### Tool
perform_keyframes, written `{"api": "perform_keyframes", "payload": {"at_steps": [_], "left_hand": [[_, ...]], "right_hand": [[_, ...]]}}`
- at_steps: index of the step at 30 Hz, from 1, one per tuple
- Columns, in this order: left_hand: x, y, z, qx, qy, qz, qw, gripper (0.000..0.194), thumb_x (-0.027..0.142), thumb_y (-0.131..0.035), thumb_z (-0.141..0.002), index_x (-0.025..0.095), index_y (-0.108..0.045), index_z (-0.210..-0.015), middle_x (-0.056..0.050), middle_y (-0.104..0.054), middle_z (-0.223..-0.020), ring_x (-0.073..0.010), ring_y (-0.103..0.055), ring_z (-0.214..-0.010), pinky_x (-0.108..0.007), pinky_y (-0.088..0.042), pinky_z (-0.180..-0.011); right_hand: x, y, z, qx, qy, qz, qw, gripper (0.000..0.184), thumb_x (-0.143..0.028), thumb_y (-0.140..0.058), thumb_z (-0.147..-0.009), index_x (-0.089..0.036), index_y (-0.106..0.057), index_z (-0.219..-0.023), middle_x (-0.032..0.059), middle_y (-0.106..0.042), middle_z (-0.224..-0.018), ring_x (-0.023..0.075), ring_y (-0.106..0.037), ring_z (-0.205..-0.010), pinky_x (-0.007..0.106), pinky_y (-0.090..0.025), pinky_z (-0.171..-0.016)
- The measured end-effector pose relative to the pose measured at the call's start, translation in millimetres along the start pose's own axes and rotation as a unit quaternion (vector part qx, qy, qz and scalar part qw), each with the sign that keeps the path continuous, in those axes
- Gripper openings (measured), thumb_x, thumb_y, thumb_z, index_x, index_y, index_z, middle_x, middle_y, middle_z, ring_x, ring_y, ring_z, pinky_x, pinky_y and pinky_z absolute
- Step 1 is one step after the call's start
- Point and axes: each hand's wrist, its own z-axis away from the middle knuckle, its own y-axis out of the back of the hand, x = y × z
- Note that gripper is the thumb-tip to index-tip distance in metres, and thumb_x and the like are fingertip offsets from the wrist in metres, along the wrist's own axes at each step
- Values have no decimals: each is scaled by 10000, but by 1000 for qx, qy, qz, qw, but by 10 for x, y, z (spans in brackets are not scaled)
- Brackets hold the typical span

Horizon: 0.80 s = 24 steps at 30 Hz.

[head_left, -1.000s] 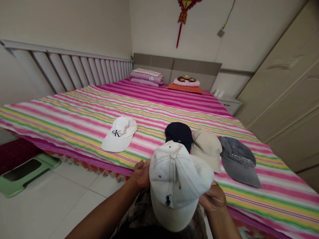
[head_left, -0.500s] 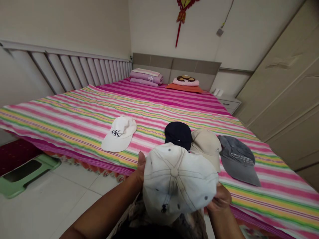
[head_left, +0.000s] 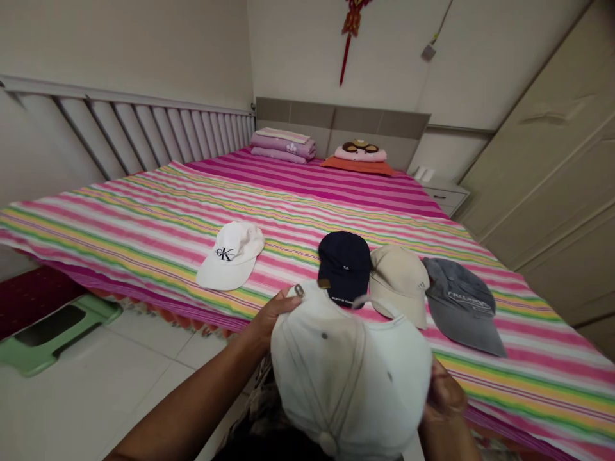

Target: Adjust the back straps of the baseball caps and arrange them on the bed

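Note:
Both my hands hold a white cap (head_left: 350,378) close in front of me, its back strap and metal buckle turned up and away. My left hand (head_left: 271,317) grips the cap's left edge near the buckle, fingers closed on the fabric. My right hand (head_left: 444,397) is mostly hidden behind the cap's right side and holds that edge. Beyond it, on the striped bed (head_left: 144,211), lie a white cap with a black logo (head_left: 230,256), a navy cap (head_left: 344,266), a beige cap (head_left: 401,282) and a grey cap (head_left: 461,304).
Folded purple bedding (head_left: 283,145) and a pillow on an orange cloth (head_left: 359,157) sit at the headboard. A green stool (head_left: 52,330) stands on the tiled floor at left. A nightstand (head_left: 444,193) and wardrobe doors (head_left: 552,166) line the right side.
I have tipped the white cap over towards me: its brim and logo dropped out of sight, and the back strap with its buckle now faces up.

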Motion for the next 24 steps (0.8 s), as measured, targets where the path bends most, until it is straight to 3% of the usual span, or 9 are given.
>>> {"api": "perform_keyframes", "payload": {"at_steps": [4, 7, 10, 13, 17, 20, 24], "left_hand": [[79, 27, 7, -15, 16, -18, 1000, 318, 161, -766, -518, 103, -681, -818, -45, -671, -638, -139, -608, -521, -223, -487, -527], [127, 16, 20, -11, 35, -63, 997, 391, 180, -785, -518, 99, -679, -885, -66, -682, -678, -144, -621, -554, -224, -495, -541], [127, 9, 26, 0, 53, -101, 994, 307, 242, -792, -535, 87, -690, -779, -62, -671, -619, -123, -597, -493, -197, -467, -489], [106, 6, 32, 3, 62, -134, 989, 249, 237, -790, -543, 93, -684, -718, -45, -663, -595, -106, -576, -461, -189, -446, -466], [126, -55, 58, -14, 45, -153, 987, 215, 225, -769, -575, 101, -678, -726, -34, -651, -601, -96, -568, -482, -183, -431, -477], [171, -145, 83, -24, 29, -161, 986, 247, 208, -758, -583, 118, -684, -801, -41, -666, -677, -109, -591, -544, -198, -445, -528], [224, -262, 108, -43, 32, -193, 980, 294, 247, -749, -594, 126, -678, -853, -50, -665, -726, -120, -587, -577, -212, -432, -538]], "right_hand": [[-36, -144, 28, -7, -54, -23, 998, 489, -525, -787, -409, -198, -700, -763, 106, -675, -585, 318, -650, -618, 437, -505, -618], [-77, -212, 54, -38, -72, -21, 996, 388, -433, -823, -390, -194, -676, -657, 83, -653, -558, 277, -624, -545, 384, -489, -529], [-117, -251, 69, -82, -84, -40, 992, 422, -487, -819, -369, -194, -659, -626, 48, -618, -527, 211, -567, -459, 316, -438, -454], [-173, -341, 83, -86, -100, -29, 991, 424, -505, -807, -418, -192, -670, -671, 21, -583, -501, 163, -521, -445, 268, -396, -451], [-276, -496, 118, -92, -50, -30, 994, 260, -366, -816, -469, -195, -643, -560, 41, -614, -633, 165, -537, -536, 265, -400, -493], [-344, -559, 146, -119, -22, -62, 991, 264, -423, -794, -487, -211, -655, -559, 59, -621, -709, 191, -557, -585, 286, -414, -507], [-409, -609, 166, -124, 14, -52, 991, 312, -500, -733, -560, -210, -633, -498, 63, -599, -622, 202, -535, -557, 310, -402, -508]]}}
